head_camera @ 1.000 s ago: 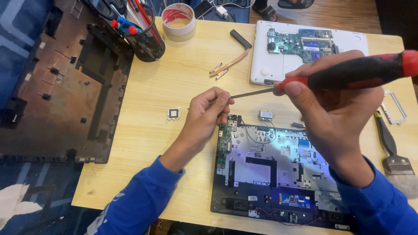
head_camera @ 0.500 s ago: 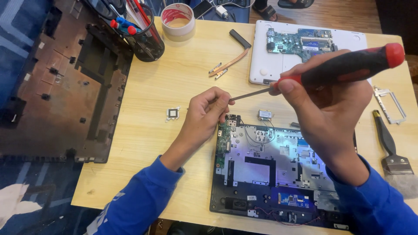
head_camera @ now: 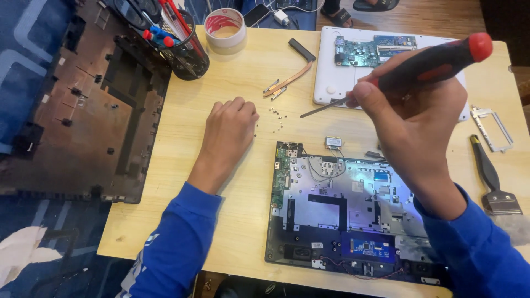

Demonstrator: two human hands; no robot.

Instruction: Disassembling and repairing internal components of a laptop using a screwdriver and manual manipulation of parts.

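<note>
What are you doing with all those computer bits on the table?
A person is taking a laptop apart. The right hand holds a red-and-black screwdriver above the opened laptop base. The left hand rests on the wooden table, beside a scatter of tiny screws.

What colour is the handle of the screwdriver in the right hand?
The screwdriver handle is black with red grip and cap, seen in the head view.

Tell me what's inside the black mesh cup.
The cup holds upright tools: red and blue handles and dark scissors-like grips poke out. Their lower ends and the cup's bottom are hidden behind the mesh.
</note>
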